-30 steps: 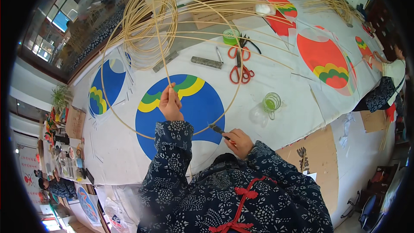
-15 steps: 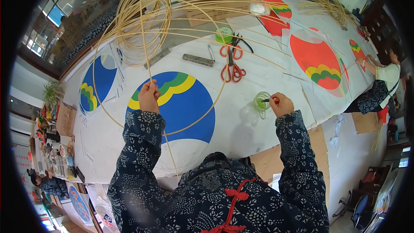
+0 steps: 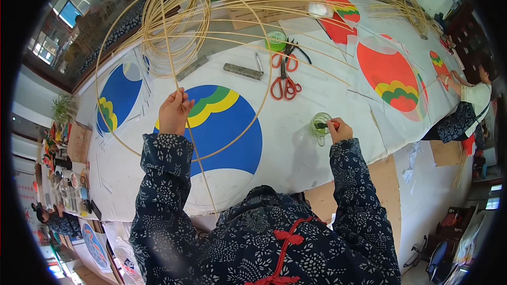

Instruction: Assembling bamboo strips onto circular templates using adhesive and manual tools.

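My left hand (image 3: 175, 113) is closed around the straight spine (image 3: 170, 47) of a thin bamboo hoop frame, raised over the table. Under the hoop's near edge lies a round blue panel (image 3: 227, 126) with green and yellow scalloped bands. In my right hand (image 3: 341, 131) is a thin stick-like tool, probably a brush (image 3: 336, 125), with a red part at my fingers. Its dark lower end reaches into a glass mug (image 3: 321, 140) with something green in it. The tip itself is hard to make out.
Scissors (image 3: 285, 87), a green tape roll (image 3: 275, 41) and a grey bar (image 3: 242, 71) lie beyond the mug. Coiled bamboo strips (image 3: 203, 26) are at the far left, with loose strips stretching right. A red panel (image 3: 388, 74) lies right; another person (image 3: 475, 95) works there.
The hoop frame has tilted and shifted, its far part now further left and away. My left hand moved slightly left. My right hand moved left and down, bringing the tool further into the mug.
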`<control>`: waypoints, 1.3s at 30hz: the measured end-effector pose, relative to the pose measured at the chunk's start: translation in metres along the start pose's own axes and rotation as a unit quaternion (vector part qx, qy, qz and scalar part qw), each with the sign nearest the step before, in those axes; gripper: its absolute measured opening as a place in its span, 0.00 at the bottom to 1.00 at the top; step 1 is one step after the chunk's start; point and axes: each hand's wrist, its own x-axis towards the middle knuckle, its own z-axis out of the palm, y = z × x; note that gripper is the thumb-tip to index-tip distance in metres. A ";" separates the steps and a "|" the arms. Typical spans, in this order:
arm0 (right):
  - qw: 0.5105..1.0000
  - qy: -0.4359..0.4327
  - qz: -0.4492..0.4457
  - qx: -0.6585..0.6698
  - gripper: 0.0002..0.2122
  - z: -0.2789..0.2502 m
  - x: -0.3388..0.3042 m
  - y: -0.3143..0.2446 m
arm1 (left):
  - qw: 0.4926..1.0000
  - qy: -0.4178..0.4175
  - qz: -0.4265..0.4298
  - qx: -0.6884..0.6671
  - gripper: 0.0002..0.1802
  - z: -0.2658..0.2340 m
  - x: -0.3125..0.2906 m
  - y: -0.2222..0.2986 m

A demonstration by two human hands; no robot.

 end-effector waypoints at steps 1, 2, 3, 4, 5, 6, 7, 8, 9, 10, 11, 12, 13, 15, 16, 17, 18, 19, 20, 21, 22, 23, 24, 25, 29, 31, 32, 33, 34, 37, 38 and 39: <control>0.992 -0.014 0.071 0.108 0.12 0.006 0.001 0.009 | 1.000 -0.021 0.002 -0.010 0.08 0.000 0.002 0.000; 0.966 -0.028 0.141 0.214 0.13 0.009 0.003 0.019 | 0.999 -0.042 0.004 -0.021 0.08 0.001 0.004 0.000; 0.936 0.004 0.217 0.276 0.14 0.008 0.006 0.020 | 0.999 -0.033 0.008 -0.018 0.08 0.000 0.004 0.002; 0.915 0.001 0.273 0.298 0.12 -0.003 0.006 0.020 | 0.999 -0.048 0.008 -0.015 0.08 0.004 0.003 0.002; 0.918 0.021 0.242 0.315 0.12 -0.003 0.003 0.025 | 0.998 -0.063 0.008 -0.011 0.09 0.007 0.002 0.002; 0.919 0.041 0.210 0.332 0.12 -0.003 -0.002 0.021 | 0.998 -0.057 0.010 -0.009 0.09 0.009 0.003 0.003; 0.950 0.019 0.164 0.265 0.12 -0.001 -0.009 0.016 | 0.998 -0.059 0.016 -0.012 0.10 0.010 0.004 0.003; 0.974 -0.002 0.116 0.197 0.12 0.002 -0.016 0.010 | 0.998 -0.062 0.022 -0.016 0.11 0.011 0.004 0.004; 0.947 -0.017 0.151 0.282 0.11 -0.001 -0.021 -0.002 | 0.998 -0.064 0.019 -0.016 0.11 0.014 0.004 0.005; 0.947 -0.018 0.150 0.282 0.11 -0.002 -0.022 0.000 | 0.998 -0.062 0.019 -0.015 0.11 0.016 0.003 0.006; 0.917 0.019 0.180 0.355 0.10 -0.002 -0.022 0.005 | 0.997 -0.066 0.021 -0.016 0.11 0.018 0.003 0.008; 0.879 0.061 0.209 0.423 0.09 -0.003 -0.023 0.009 | 0.997 -0.074 0.021 -0.016 0.10 0.021 0.004 0.008; 0.916 0.063 0.186 0.350 0.09 0.000 -0.027 0.011 | 0.997 -0.076 0.021 -0.015 0.10 0.025 0.005 0.007; 0.941 0.021 0.119 0.317 0.08 0.006 -0.032 0.011 | 0.996 -0.091 0.020 -0.016 0.10 0.032 0.005 0.005; 0.928 0.000 0.118 0.353 0.08 0.008 -0.032 0.008 | 0.996 -0.091 0.022 -0.015 0.10 0.034 0.006 0.005; 0.928 0.000 0.117 0.355 0.08 0.008 -0.030 0.009 | 0.995 -0.093 0.020 -0.016 0.10 0.037 0.007 0.005; 0.904 0.038 0.158 0.396 0.08 0.004 -0.028 0.014 | 0.995 -0.096 0.017 -0.017 0.10 0.040 0.007 0.005; 0.875 0.077 0.199 0.434 0.08 0.002 -0.027 0.019 | 0.995 -0.098 0.017 -0.018 0.10 0.043 0.007 0.006; 0.876 0.079 0.198 0.433 0.08 0.004 -0.028 0.021 | 0.995 -0.103 0.014 -0.009 0.10 0.045 0.007 0.007; 0.897 0.050 0.186 0.398 0.08 0.008 -0.031 0.016 | 0.994 -0.109 0.011 0.000 0.10 0.048 0.008 0.006; 0.916 0.022 0.173 0.361 0.09 0.010 -0.033 0.010 | 0.994 -0.112 0.009 -0.002 0.10 0.048 0.009 0.006; 0.888 0.035 0.208 0.409 0.10 0.011 -0.031 0.006 | 0.994 -0.106 0.013 -0.013 0.10 0.045 0.010 0.006; 0.889 0.038 0.209 0.405 0.10 0.006 -0.029 0.005 | 0.995 -0.099 0.015 -0.025 0.10 0.045 0.009 0.006; 0.891 0.056 0.226 0.390 0.11 0.000 -0.027 0.004 | 0.995 -0.094 0.015 -0.021 0.10 0.046 0.008 0.007; 0.909 0.033 0.231 0.344 0.13 -0.002 -0.023 -0.002 | 0.993 -0.112 0.010 -0.029 0.10 0.049 0.010 0.006; 0.892 0.033 0.247 0.377 0.13 -0.004 -0.019 0.003 | 0.993 -0.115 0.009 -0.023 0.09 0.050 0.010 0.005; 0.895 0.056 0.239 0.372 0.13 -0.005 -0.018 0.005 | 0.993 -0.114 0.011 -0.023 0.09 0.049 0.010 0.006; 0.898 0.079 0.232 0.366 0.13 -0.005 -0.018 0.006 | 0.993 -0.113 0.010 -0.025 0.09 0.049 0.010 0.005; 0.911 0.024 0.243 0.333 0.13 -0.003 -0.019 0.004 | 0.993 -0.113 0.008 -0.027 0.09 0.048 0.009 0.006; 0.837 0.025 0.297 0.459 0.12 0.004 -0.016 0.023 | 0.994 -0.107 0.001 -0.013 0.10 0.049 0.008 0.008; 0.794 0.050 0.325 0.512 0.12 0.001 -0.014 0.035 | 0.994 -0.106 0.002 -0.013 0.10 0.050 0.008 0.008; 0.818 0.051 0.296 0.491 0.11 -0.001 -0.015 0.036 | 0.994 -0.106 0.004 -0.018 0.10 0.049 0.008 0.008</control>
